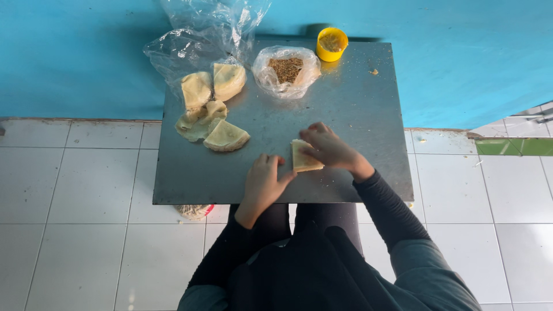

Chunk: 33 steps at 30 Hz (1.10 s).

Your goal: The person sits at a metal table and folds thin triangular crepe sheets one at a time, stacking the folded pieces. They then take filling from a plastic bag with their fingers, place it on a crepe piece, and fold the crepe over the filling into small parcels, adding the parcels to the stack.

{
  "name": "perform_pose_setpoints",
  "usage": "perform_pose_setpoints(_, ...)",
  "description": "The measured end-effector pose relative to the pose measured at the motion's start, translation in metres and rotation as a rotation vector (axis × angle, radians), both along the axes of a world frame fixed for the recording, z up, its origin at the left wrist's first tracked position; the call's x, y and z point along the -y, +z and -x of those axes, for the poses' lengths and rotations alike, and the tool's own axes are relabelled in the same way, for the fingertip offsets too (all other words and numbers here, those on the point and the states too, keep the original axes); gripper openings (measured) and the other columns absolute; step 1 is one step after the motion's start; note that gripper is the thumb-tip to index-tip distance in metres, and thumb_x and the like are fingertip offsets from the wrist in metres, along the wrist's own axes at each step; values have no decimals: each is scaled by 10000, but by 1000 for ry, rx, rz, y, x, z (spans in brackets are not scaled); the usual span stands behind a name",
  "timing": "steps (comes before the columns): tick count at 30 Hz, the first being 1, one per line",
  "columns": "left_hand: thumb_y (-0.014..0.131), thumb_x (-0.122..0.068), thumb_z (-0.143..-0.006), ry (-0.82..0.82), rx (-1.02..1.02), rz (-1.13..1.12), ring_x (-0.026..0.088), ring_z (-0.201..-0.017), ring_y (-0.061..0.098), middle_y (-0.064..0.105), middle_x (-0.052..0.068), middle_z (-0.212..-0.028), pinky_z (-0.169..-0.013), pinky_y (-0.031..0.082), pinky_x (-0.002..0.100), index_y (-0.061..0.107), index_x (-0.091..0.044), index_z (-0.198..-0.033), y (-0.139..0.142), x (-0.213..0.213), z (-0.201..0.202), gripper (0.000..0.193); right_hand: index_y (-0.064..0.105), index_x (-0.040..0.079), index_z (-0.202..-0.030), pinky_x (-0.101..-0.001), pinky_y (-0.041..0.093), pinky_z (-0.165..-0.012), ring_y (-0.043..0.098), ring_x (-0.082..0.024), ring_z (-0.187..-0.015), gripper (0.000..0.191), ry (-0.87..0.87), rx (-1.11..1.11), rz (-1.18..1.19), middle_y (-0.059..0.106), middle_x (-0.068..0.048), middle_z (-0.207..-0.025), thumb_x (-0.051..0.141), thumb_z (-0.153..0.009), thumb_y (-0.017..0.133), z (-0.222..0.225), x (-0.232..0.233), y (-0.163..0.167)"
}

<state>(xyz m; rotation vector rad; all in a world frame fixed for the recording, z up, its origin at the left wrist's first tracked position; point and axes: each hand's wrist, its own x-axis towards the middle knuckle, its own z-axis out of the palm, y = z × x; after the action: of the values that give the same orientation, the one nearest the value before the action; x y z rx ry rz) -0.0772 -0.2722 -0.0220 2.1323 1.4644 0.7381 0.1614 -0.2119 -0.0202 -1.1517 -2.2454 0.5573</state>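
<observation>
Pastry piece (304, 158) lay on the counter (357, 109); my right hand (331, 148) pressed it closed-fingered, left hand (262, 183) curled beside; firm, even pressure seemed best.

Setting: informal food-prep spot, likely a home or small stall. Evidence: low metal table (357, 115) on white tiled floor (80, 184) against turquoise wall (461, 52); folded dough pieces (210, 109) near table's far-left corner, bagged filling (286, 70) and yellow cup (332, 44) along far edge.

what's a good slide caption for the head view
Both hands, left hand and right hand, press a pale folded dough piece on a grey metal tabletop, beside stacked folded dough wedges.
</observation>
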Motion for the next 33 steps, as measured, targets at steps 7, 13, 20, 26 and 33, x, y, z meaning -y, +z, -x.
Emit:
perform_pose_setpoints(7, 816, -419, -819, -1, -78, -14, 294, -995, 627, 622, 109, -1052, -825, 484, 448, 628, -57, -1104, -8, 16, -24, 497, 547, -10, -1210, -376, 535, -860, 655, -263, -973, 501, -16, -62, 450, 660, -149, -1082, 305, -893, 772, 6, 7, -5)
perform_pose_setpoints(13, 785, -336, -873, -47, 138, -5, 257, -1006, 663, 669, 103, -1126, -838, 532, 412, 649, -61, -1151, -3, 11, -5, 415, 549, 93, -1289, -312, 557, -761, 656, -186, -925, 622, 13, -177, 708, 660, -69, -1056, 231, -758, 844, 11, 31, 30)
perform_pose_setpoints(20, 722, -262, -947, 176, 339, -80, 211, -954, 624, 680, 76, -1118, -701, 534, 356, 648, -57, -1161, 44, -2, 41, 305, 701, 68, -1090, -337, 571, -821, 680, -195, -937, 371, 150, -78, 648, 717, -60, -1015, 222, -787, 849, -19, 54, -8)
perform_pose_setpoints(26, 714, -267, -957, 175, 388, 11, 180, -955, 632, 703, 50, -1093, -718, 542, 349, 668, -75, -1148, 37, 4, 39, 275, 582, -17, -1334, -287, 572, -746, 663, -171, -909, 418, -899, -552, 19, 667, -88, -1005, 142, -975, 728, -159, -13, -41)
perform_pose_setpoints(33, 646, -313, -1003, -106, 861, 302, 132, -1183, 590, 587, 46, -1356, -956, 506, 293, 479, -63, -1411, -19, -58, -35, 507, 648, -23, -1249, -277, 562, -940, 695, -143, -1031, 400, -369, -1156, 456, 711, -73, -1154, 142, -898, 746, -115, -12, -35)
